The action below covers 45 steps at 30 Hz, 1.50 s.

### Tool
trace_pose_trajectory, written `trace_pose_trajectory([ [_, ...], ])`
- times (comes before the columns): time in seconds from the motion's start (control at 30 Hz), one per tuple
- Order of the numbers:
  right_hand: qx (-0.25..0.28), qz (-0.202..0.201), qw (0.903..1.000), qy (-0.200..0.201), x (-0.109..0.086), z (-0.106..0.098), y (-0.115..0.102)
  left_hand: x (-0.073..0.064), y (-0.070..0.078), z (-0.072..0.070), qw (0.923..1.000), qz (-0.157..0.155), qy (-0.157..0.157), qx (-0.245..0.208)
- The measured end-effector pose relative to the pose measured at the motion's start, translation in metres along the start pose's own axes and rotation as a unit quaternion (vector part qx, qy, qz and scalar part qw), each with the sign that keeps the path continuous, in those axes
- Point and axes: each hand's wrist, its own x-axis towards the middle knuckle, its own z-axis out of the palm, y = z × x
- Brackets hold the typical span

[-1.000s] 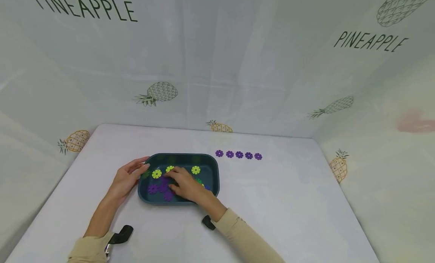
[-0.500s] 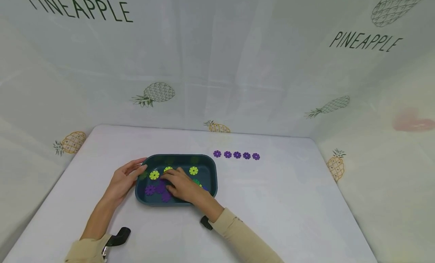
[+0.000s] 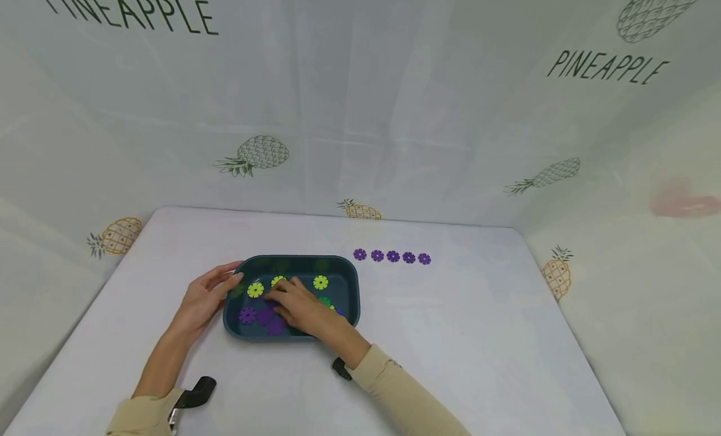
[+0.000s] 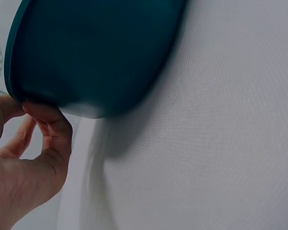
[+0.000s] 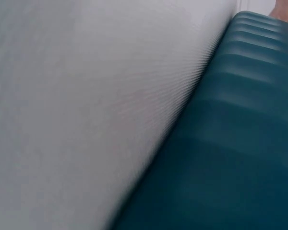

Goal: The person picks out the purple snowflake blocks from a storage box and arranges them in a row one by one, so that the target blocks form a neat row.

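Observation:
My left hand pinches the left rim of a dark teal tray, thumb over the edge and fingers outside. The left wrist view shows the same hand at the tray's corner. Inside the tray, my right hand reaches down with bent fingers over several purple flower-shaped discs. Its fingertips are at these discs; whether they pinch one is unclear. Yellow discs and a partly hidden green disc lie there too. Only the tray's outer wall and the tabletop show in the right wrist view.
A straight row of purple flower discs lies on the white tabletop, beyond the tray's right back corner. Behind the table hangs a pale curtain with printed pineapples. A black wrist-mounted piece sits by the left sleeve.
The head view has shifted slightly, moving the whole scene a little left. My right fingers have made small movements among the purple discs. The left hand stays on the tray's rim.

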Motion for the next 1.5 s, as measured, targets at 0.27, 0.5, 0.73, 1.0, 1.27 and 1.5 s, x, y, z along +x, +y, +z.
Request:
trace_pose_trajectory([
  [0.27, 0.054, 0.018, 0.9984, -0.001, -0.0024, -0.0028, -0.0021, -0.0020, -0.0004, -0.0007, 1.0000, 0.000, 0.003, -0.002],
  [0.5, 0.062, 0.015, 0.9979, 0.012, -0.0032, -0.0028, -0.0013, -0.0015, -0.0002, -0.0011, 0.9999, -0.009, 0.003, 0.003],
  [0.73, 0.066, 0.033, 0.9967, 0.032, -0.0053, -0.0012, -0.0004, -0.0009, -0.0001, 0.0006, 0.9999, -0.013, 0.001, 0.001],
  [1.0, 0.073, 0.050, 0.9951, 0.043, -0.0050, -0.0012, 0.0013, 0.0002, 0.0008, 0.0011, 0.9999, -0.009, 0.007, 0.002],
  [1.27, 0.096, 0.021, 0.9893, 0.108, -0.0058, -0.0023, 0.0055, 0.0001, 0.0021, 0.0016, 0.9998, -0.014, 0.007, 0.010],
  [1.5, 0.135, 0.044, 0.9781, 0.152, -0.0095, -0.0059, 0.0071, 0.0005, 0.0011, 0.0021, 0.9998, -0.011, 0.005, 0.017],
])
